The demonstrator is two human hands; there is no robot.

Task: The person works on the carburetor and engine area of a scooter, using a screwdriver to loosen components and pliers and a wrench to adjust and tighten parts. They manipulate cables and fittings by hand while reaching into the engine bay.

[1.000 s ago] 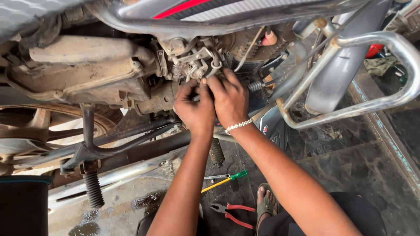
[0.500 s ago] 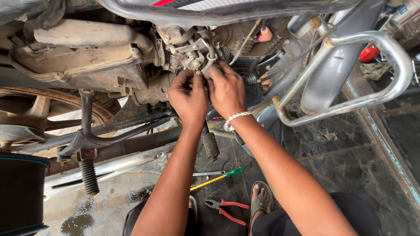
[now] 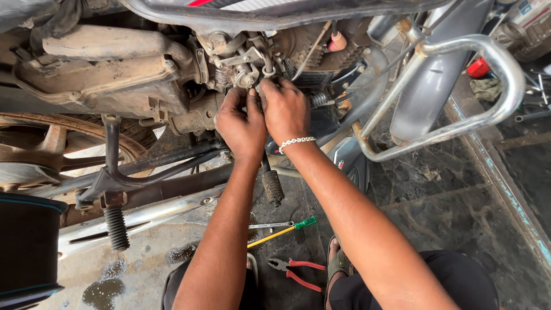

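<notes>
the fingers of both hands are pinched together on one small greasy fitting at the side of the motorcycle engine, tips meeting at about 12 o'clock of the frame's centre. the left hand curls in from 7 o'clock, its fingertips closed on the part; the right hand, with a beaded bracelet on the wrist, presses in beside it and touches it, thumb and forefinger closed too. what exactly sits between the tips is hidden by the fingers themselves; it looks like a small piece by the cable bracket.

starting nearest the person: at 6 o'clock a sandalled foot rests on the wet floor, and red-handled pliers lie just beside it. slightly further out, a screwdriver with a green and yellow handle lies on the floor, touching or crossing a thin metal tool. beyond, at 9 o'clock, the kick lever with a ribbed rubber end hangs down, and a footpeg sits just below the wrists. furthest off, at 2 o'clock, a chrome crash guard curves round.

as a judgement, the work is mid-way: the tools lie untouched, so this step is done by hand, and the fitting does not yet look seated or freed.
</notes>
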